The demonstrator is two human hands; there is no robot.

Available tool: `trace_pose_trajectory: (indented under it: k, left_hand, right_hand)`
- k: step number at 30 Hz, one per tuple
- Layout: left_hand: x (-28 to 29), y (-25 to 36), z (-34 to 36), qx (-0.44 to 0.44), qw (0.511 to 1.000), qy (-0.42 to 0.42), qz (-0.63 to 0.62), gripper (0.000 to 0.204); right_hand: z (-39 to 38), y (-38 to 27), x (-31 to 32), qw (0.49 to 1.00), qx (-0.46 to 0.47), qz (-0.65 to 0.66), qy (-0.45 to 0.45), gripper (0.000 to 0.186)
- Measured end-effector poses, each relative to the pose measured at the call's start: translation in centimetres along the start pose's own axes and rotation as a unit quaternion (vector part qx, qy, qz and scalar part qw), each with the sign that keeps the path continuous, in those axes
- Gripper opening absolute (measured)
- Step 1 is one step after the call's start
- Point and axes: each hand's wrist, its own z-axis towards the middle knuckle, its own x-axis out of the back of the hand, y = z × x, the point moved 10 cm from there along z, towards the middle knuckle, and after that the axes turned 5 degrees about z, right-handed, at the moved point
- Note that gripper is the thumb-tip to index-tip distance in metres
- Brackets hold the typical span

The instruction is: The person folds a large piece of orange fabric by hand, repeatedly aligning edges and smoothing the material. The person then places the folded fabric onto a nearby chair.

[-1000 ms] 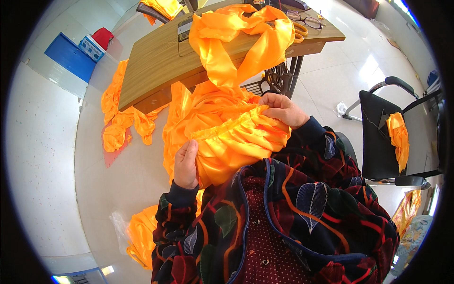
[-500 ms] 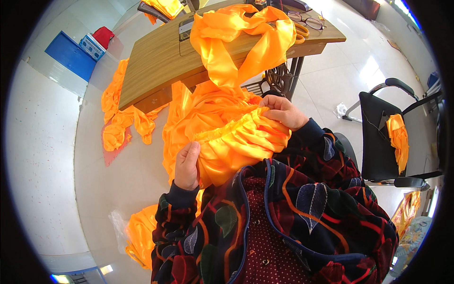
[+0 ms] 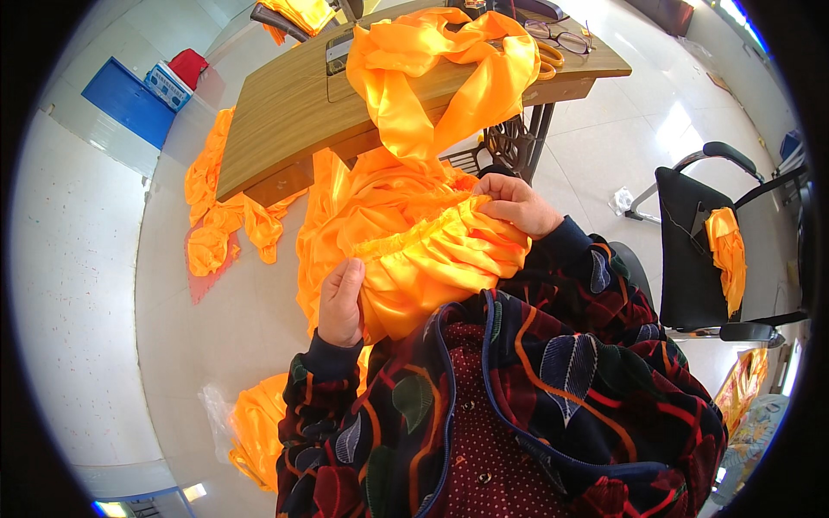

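Across my lap lies a large piece of shiny orange satin fabric (image 3: 440, 272), its gathered, ruffled seam stretched between my two hands. At the seam's left end my left hand (image 3: 343, 302) pinches the cloth, thumb up, other fingers curled behind. My right hand (image 3: 518, 205) grips the seam's far right end between thumb and fingers. From the lap the satin rises in folds toward the table, where a twisted orange strip (image 3: 397, 95) loops over the edge and tabletop.
The wooden sewing table (image 3: 285, 104) holds orange-handled scissors (image 3: 549, 62) and eyeglasses (image 3: 570, 40). More orange cloth (image 3: 259, 229) lies on the floor at left, with an orange bundle (image 3: 257, 423) near my left side. To the right stands a black chair (image 3: 691, 250) with orange cloth (image 3: 727, 259) on it.
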Motion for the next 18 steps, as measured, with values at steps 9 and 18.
trace_pose_trajectory:
  k: [9,18]
  left_hand:
    - [-1.1,1.6,-0.7,-0.067,0.992,-0.017,0.103,0.027]
    - [-7.4,7.5,-5.4,-0.395,0.793,-0.059,0.46,0.033]
  right_hand:
    - [-0.7,-0.5,-0.3,0.995,-0.002,-0.098,0.005,0.019]
    - [-2.1,-4.6,-3.4,0.805,0.172,-0.562,0.082,0.024]
